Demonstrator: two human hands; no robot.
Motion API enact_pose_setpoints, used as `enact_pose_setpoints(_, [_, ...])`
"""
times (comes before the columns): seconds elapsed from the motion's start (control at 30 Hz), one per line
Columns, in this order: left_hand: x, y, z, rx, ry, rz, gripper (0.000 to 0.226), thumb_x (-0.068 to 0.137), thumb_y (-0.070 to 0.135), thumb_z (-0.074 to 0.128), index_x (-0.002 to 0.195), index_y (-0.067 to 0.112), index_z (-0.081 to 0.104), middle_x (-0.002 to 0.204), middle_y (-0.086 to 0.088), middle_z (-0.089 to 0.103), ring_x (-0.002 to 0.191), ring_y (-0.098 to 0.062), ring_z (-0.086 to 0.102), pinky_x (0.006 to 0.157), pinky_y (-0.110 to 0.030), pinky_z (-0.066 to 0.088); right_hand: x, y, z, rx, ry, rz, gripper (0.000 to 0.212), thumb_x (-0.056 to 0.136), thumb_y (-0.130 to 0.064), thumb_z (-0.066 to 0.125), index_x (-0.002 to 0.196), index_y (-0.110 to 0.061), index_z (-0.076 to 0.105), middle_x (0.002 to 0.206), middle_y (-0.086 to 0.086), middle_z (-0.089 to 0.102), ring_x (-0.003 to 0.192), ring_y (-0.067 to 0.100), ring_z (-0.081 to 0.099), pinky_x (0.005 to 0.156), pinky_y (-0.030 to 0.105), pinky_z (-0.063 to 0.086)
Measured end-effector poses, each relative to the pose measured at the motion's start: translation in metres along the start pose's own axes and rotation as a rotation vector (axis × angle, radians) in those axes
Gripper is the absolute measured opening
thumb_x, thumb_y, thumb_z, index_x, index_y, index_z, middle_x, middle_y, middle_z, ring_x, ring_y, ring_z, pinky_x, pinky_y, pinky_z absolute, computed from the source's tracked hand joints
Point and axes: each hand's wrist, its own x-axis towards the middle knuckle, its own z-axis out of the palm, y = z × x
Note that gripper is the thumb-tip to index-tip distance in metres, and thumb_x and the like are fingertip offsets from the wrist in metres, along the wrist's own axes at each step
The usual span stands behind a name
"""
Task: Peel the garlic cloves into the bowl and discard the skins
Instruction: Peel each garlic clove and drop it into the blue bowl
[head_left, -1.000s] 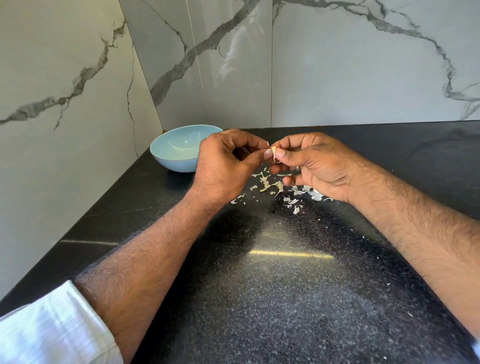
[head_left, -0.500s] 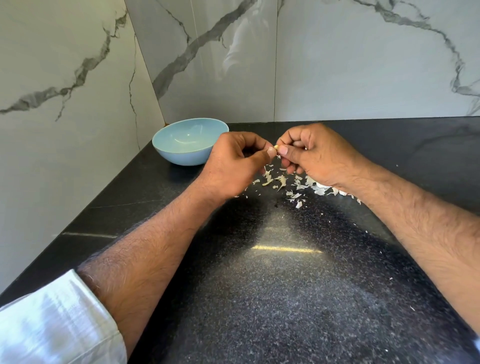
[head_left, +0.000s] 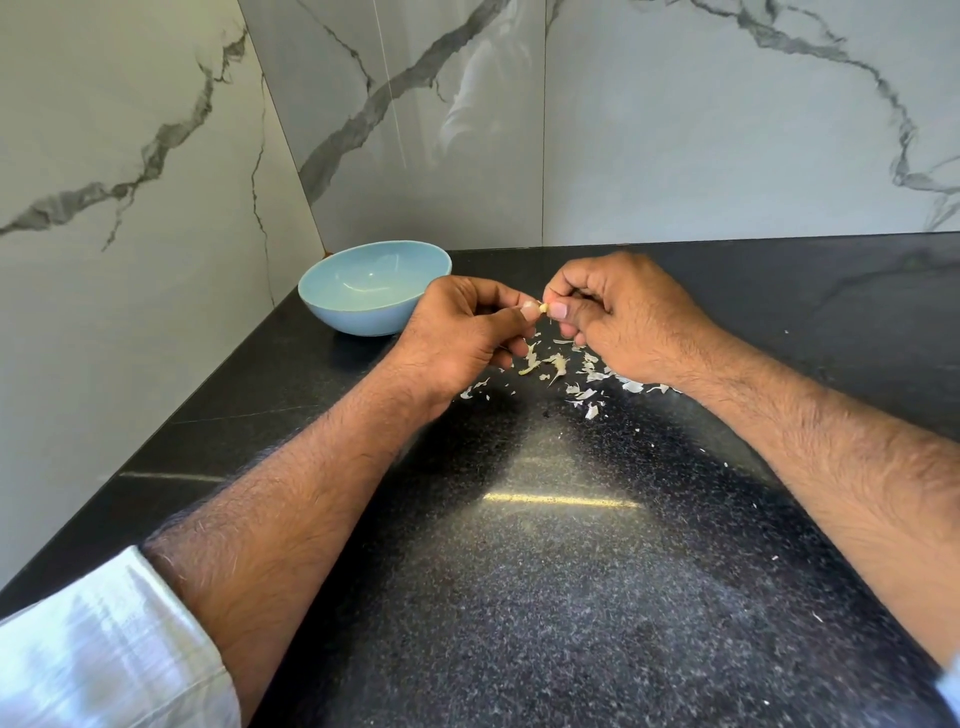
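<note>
Hands have barely shifted in a second: our left hand (head_left: 457, 332) and right hand (head_left: 618, 317) still pinch the garlic clove (head_left: 543, 308) over skins (head_left: 558, 371) on the table (head_left: 571, 597), right of the bowl (head_left: 374, 288), so peeling continues.

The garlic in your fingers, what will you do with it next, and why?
Probably keep picking skin off. Both hands, left hand and right hand, pinch the tiny garlic clove above the skins on the counter, and the bowl looks empty, so dropping it in likely comes after.
</note>
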Motion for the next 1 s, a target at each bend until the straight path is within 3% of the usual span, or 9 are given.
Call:
enact_pose_setpoints(0.17, [0.001, -0.002, 0.005, 0.020, 0.052, 0.014, 0.005, 0.100, 0.008, 0.073, 0.096, 0.006, 0.076, 0.074, -0.005, 0.073, 0.064, -0.013, 0.065, 0.058, -0.025, 0.053, 0.000, -0.001, 0.003, -0.007, 0.025, 0.035, 0.011, 0.101, -0.017, 0.069, 0.092, -0.020, 0.074, 0.073, -0.008, 0.072, 0.066, 0.007, 0.070, 0.053, 0.014, 0.051])
enact_pose_setpoints(0.27, [0.001, -0.002, 0.007, 0.057, 0.073, 0.015, 0.006, 0.100, 0.011, 0.074, 0.097, 0.006, 0.076, 0.074, -0.004, 0.073, 0.064, -0.012, 0.064, 0.058, -0.024, 0.052, 0.000, -0.002, 0.006, -0.010, 0.028, 0.042, 0.012, 0.100, -0.015, 0.069, 0.091, -0.020, 0.074, 0.073, -0.007, 0.073, 0.066, 0.009, 0.071, 0.055, 0.018, 0.055])
enact_pose_setpoints(0.37, [0.000, -0.003, 0.008, 0.106, 0.095, 0.019, 0.007, 0.100, 0.014, 0.074, 0.097, 0.008, 0.077, 0.073, -0.003, 0.073, 0.064, -0.012, 0.064, 0.058, -0.025, 0.053, 0.000, -0.002, 0.007, -0.038, 0.036, 0.033, 0.013, 0.100, -0.015, 0.069, 0.089, -0.020, 0.074, 0.073, -0.007, 0.072, 0.064, 0.008, 0.068, 0.052, 0.015, 0.051])
enact_pose_setpoints(0.57, [-0.001, 0.000, 0.012, 0.178, 0.115, 0.033, 0.012, 0.101, 0.019, 0.072, 0.093, 0.011, 0.077, 0.068, -0.003, 0.069, 0.059, -0.011, 0.059, 0.057, -0.027, 0.052, -0.002, -0.001, 0.007, -0.051, 0.052, 0.041, 0.014, 0.099, -0.015, 0.069, 0.088, -0.021, 0.074, 0.073, -0.006, 0.072, 0.067, 0.014, 0.070, 0.055, 0.031, 0.058])
enact_pose_setpoints(0.7, [-0.002, 0.004, 0.012, 0.172, 0.128, 0.053, 0.013, 0.099, 0.019, 0.071, 0.088, 0.011, 0.075, 0.065, -0.002, 0.067, 0.056, -0.010, 0.057, 0.058, -0.028, 0.051, -0.002, -0.003, 0.007, 0.035, 0.043, 0.076, 0.012, 0.100, -0.017, 0.069, 0.090, -0.022, 0.075, 0.071, -0.005, 0.073, 0.065, 0.014, 0.072, 0.058, 0.034, 0.060])
enact_pose_setpoints(0.9, [-0.003, 0.009, 0.007, 0.153, 0.122, 0.035, 0.016, 0.099, 0.019, 0.071, 0.085, 0.012, 0.074, 0.063, 0.000, 0.064, 0.057, -0.010, 0.056, 0.059, -0.030, 0.050, -0.001, -0.005, 0.004, 0.282, -0.035, 0.132, 0.012, 0.101, -0.017, 0.068, 0.091, -0.020, 0.074, 0.067, -0.004, 0.072, 0.060, 0.012, 0.069, 0.053, 0.019, 0.051])
enact_pose_setpoints(1.0, [-0.003, 0.010, 0.006, 0.151, 0.108, 0.026, 0.016, 0.098, 0.018, 0.071, 0.083, 0.014, 0.073, 0.063, 0.000, 0.064, 0.057, -0.010, 0.056, 0.059, -0.030, 0.050, 0.000, -0.002, 0.002, 0.401, -0.101, 0.173, 0.012, 0.103, -0.015, 0.065, 0.094, -0.013, 0.073, 0.067, -0.002, 0.070, 0.062, 0.014, 0.067, 0.053, 0.023, 0.047])
